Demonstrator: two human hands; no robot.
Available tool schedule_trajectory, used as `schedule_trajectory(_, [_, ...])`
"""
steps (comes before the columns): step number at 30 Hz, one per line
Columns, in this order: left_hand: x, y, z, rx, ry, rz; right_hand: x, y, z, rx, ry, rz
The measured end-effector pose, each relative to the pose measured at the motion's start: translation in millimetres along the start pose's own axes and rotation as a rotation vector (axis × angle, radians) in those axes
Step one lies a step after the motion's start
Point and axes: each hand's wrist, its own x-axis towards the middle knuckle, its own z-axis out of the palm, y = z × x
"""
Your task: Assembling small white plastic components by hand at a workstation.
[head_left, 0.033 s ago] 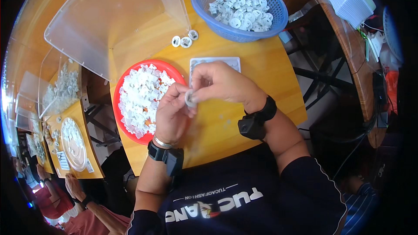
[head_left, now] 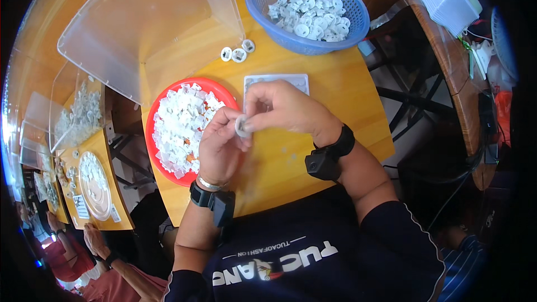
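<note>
A round white plastic piece [head_left: 242, 126] is held between my two hands over the table. My left hand [head_left: 221, 140] pinches its left side with thumb and fingers. From the right, my right hand [head_left: 285, 106] has thumb and forefinger closed on the same piece, and whatever small part lies in that pinch is hidden. Close to my left hand is a red plate [head_left: 150, 140] heaped with small white plastic parts [head_left: 182, 123]. A white tray [head_left: 274, 76] with round hollows lies partly behind my right hand.
At the back stands a blue basket [head_left: 313, 46] of round white pieces. Three similar round pieces [head_left: 239, 55] lie beside a clear plastic bin [head_left: 151, 28]. Another person's hand [head_left: 95, 239] is at a neighbouring table on the left. Another table [head_left: 464, 100] stands at the right.
The round white piece has shifted very slightly left between my fingers. Otherwise nothing visibly differs.
</note>
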Motion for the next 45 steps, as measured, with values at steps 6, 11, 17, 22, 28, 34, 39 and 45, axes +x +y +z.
schedule_trajectory(6, [1, 0, -8, -0.192, 0.069, 0.085, 1, -6, -16, -0.255, 0.322, -0.132])
schedule_trajectory(11, [1, 3, -16, -0.373, 0.048, 0.086, -8, -11, -33, -0.694, 0.413, -0.009])
schedule_trajectory(17, [2, 3, -22, -0.524, 0.049, 0.125, -3, -4, -23, -0.950, 0.259, -0.048])
schedule_trajectory(22, [2, 6, -11, -0.414, 0.072, 0.119, 3, 15, -8, -0.988, 0.217, -0.104])
schedule_trajectory(28, [4, 2, -14, -0.410, -0.128, 0.081, 3, 19, -1, -1.096, 0.184, -0.114])
schedule_trajectory(34, [2, 1, -15, -0.442, -0.166, 0.068, 2, 15, 9, -1.217, 0.192, -0.143])
schedule_trajectory(39, [3, 1, -15, -0.446, -0.139, 0.079, 4, 12, 13, -1.293, 0.183, -0.120])
schedule_trajectory(45, [5, 2, -13, -0.428, -0.130, 0.081, 1, 10, 13, -1.336, 0.168, -0.110])
